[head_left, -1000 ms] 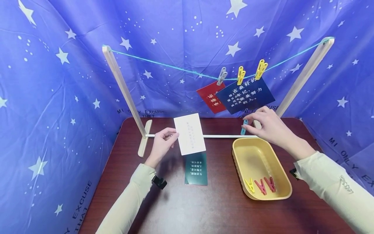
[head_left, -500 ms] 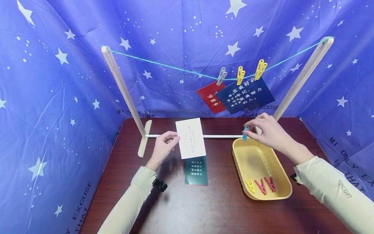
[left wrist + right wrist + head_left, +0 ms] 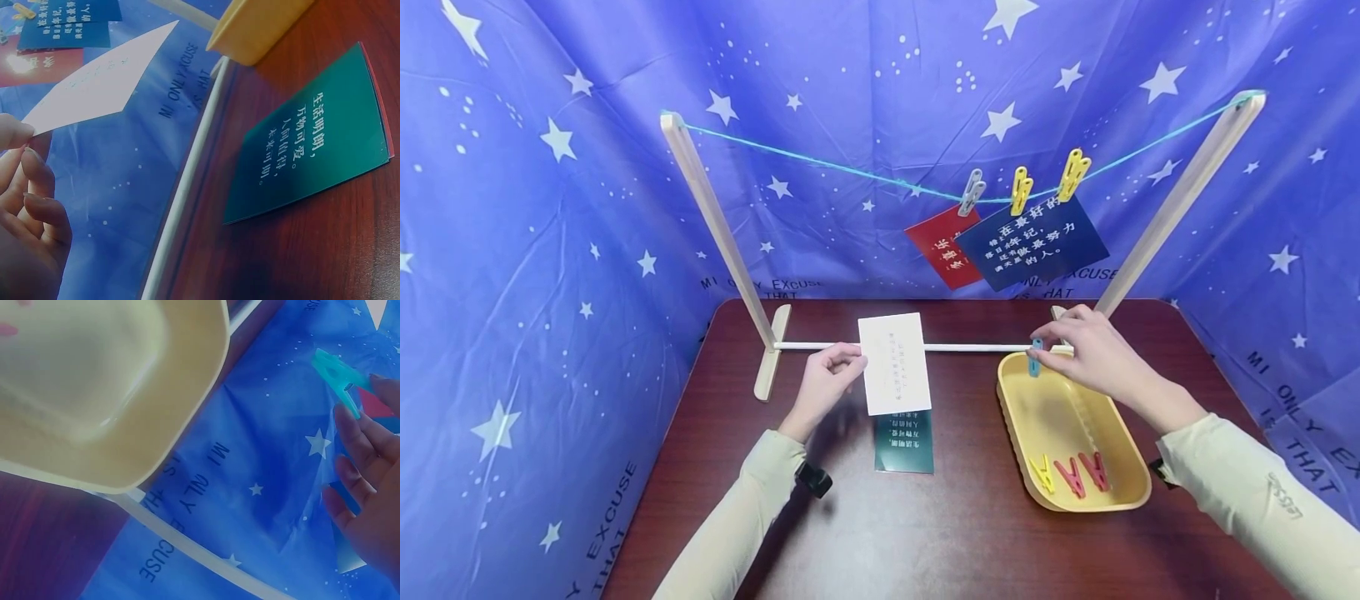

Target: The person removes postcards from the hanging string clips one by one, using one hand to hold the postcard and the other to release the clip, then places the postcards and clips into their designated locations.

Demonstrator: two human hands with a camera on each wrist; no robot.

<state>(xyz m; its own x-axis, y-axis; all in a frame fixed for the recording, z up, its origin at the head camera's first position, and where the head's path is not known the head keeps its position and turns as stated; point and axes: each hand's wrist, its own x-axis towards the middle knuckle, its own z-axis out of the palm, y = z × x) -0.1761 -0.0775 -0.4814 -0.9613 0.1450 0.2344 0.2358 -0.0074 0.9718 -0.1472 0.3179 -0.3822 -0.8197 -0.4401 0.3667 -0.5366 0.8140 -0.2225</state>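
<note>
My left hand pinches a white card by its left edge, thumb on one side and fingers on the other. The card is raised over the table and overlaps a green card in the head view. In the left wrist view that green card lies flat with a red edge showing beneath it. My right hand holds a blue clothespin between thumb and fingertips, above the far end of the yellow basin. The right wrist view shows the clothespin pinched at its handle end.
A teal string spans two wooden posts. From it hang a red card and a dark blue card, with grey and yellow clothespins. One yellow and two red clothespins lie inside the basin. A white rod crosses behind.
My left hand has moved slightly right and toward me with the white card, covering more of the green one. The right hand has lowered the blue clothespin over the basin's far rim.
</note>
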